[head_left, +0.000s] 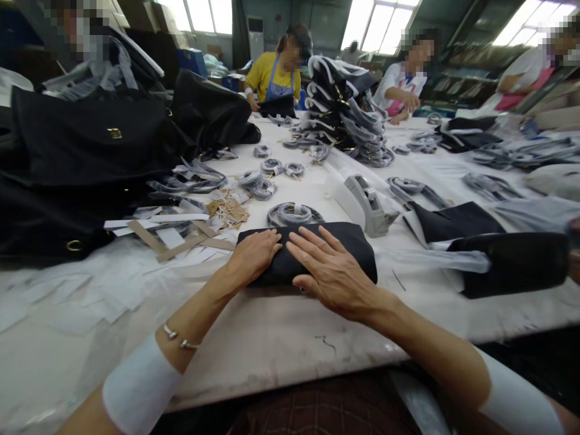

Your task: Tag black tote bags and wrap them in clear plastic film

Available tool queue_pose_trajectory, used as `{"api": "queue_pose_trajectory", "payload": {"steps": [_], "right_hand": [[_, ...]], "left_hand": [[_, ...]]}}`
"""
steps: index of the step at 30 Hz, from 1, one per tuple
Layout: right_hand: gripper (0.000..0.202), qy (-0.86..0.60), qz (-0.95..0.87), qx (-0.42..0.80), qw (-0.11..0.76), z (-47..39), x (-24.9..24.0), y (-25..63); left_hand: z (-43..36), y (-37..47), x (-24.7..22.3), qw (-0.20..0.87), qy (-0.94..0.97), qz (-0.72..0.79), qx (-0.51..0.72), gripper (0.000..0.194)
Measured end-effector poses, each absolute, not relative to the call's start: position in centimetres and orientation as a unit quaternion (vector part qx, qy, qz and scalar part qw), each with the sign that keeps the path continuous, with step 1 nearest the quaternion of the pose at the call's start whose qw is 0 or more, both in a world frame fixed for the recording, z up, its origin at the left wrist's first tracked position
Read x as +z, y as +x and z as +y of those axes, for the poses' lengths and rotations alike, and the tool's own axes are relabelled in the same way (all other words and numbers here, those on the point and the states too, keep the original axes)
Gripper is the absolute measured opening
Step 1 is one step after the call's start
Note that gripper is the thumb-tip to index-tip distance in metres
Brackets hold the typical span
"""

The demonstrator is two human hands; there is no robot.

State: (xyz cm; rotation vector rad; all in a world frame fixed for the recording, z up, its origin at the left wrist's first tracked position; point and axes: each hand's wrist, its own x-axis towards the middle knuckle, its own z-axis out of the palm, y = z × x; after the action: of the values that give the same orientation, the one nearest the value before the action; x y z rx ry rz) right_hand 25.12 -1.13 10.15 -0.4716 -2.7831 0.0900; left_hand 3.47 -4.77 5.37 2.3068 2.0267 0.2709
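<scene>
1. Nearest the viewer, both forearms are extending over the near edge of the surface (272, 347); the left one is wearing a silver bracelet (188, 345) and a white cuff (140, 383).
2. By the middle of that near edge, a black folded bundle (356, 248) is lying, its long side running roughly along the edge.
3. The left hand (256, 254) is resting flat on the bundle's left part, its fingers lying close together and pinching nothing.
4. The right hand (333, 272) is resting palm down on the bundle's middle, its fingers slightly spread and its thumb standing apart.
5. Toward the right edge, a dark folded piece (516, 263) is lying; it is probably a bag, though blur is softening its outline.
6. Toward the left edge, white and brown strips (172, 237) are lying scattered, with tan tags (231, 211) sitting just beside them and black bags (86, 139) heaping up behind.
7. Just beyond the bundle, a wrapped coiled strap (294, 214) is sitting, and a grey dispenser (371, 211) is standing to its right.
8. Nearer the far edge, a tall stack of black bags (338, 109) is rising.
9. At the far edge, a person in a yellow top (267, 75) is holding a black item (278, 106).
</scene>
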Motion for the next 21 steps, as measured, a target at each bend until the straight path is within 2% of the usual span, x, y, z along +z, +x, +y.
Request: {"api": "queue_pose_trajectory", "payload": {"steps": [4, 8, 10, 13, 15, 18, 21], "right_hand": [[0.052, -0.243, -0.964, 0.073, 0.076, 2.0, 6.5, 22.9], [0.052, -0.262, -0.957, 0.114, 0.045, 3.5, 5.6, 22.4], [0.048, -0.263, -0.955, 0.126, 0.048, 3.5, 5.7, 22.5], [0.043, -0.257, -0.950, 0.163, 0.070, 3.4, 5.7, 22.6], [0.041, -0.277, -0.919, 0.243, 0.140, 3.5, 5.9, 22.8], [0.034, -0.331, -0.756, 0.421, 0.376, 3.3, 6.4, 24.4], [0.024, -0.362, -0.538, 0.505, 0.569, 2.1, 6.4, 28.0]], "left_hand": [[-5.0, 3.0, 5.5, 0.035, 0.726, 0.674, 0.128, 0.036], [-6.1, 3.4, 6.3, 0.016, 0.727, 0.635, 0.263, 0.035], [-6.7, 4.4, 6.3, -0.006, 0.770, 0.573, 0.281, 0.042], [-7.1, 6.6, 5.4, -0.030, 0.827, 0.519, 0.212, 0.062], [-7.1, 7.7, 4.4, -0.061, 0.827, 0.533, 0.168, 0.067], [-7.0, 8.2, 3.3, -0.108, 0.817, 0.551, 0.133, 0.062], [-6.7, 7.8, 2.9, -0.121, 0.816, 0.552, 0.124, 0.060]]}}
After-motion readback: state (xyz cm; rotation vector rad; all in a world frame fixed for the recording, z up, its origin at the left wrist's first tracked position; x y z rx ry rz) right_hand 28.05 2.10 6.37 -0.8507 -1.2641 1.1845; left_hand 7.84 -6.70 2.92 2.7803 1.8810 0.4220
